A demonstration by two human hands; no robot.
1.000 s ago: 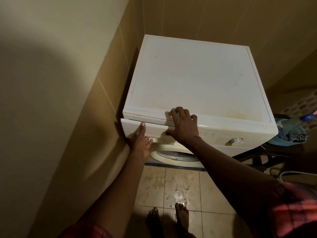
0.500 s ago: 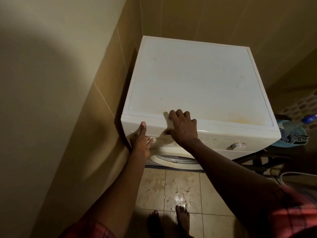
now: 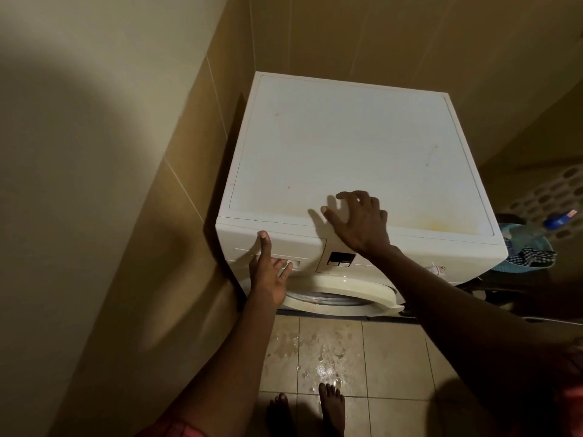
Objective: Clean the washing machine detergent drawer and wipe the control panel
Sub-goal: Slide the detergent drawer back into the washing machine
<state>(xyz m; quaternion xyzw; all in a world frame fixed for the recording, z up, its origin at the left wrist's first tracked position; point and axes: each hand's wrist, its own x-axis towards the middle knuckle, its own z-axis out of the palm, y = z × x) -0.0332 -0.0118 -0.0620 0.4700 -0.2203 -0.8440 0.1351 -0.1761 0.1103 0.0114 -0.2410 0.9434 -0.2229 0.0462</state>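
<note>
L hand (image 3: pixel 268 275) flat on detergent drawer (image 3: pixel 295 244) front, fingers straight, grasping nothing. R hand (image 3: pixel 362 222) spread, empty, up-right of drawer. Drawer's long axis runs sideways; L nearer.

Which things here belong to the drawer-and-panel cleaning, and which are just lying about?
For the job: white plastic detergent drawer front, pushed in; white control panel with dark square buttons.

Lying about: round blue plastic basket holding a checked cloth; blue-capped bottle; perforated beige laundry basket; wet tiled floor.
</note>
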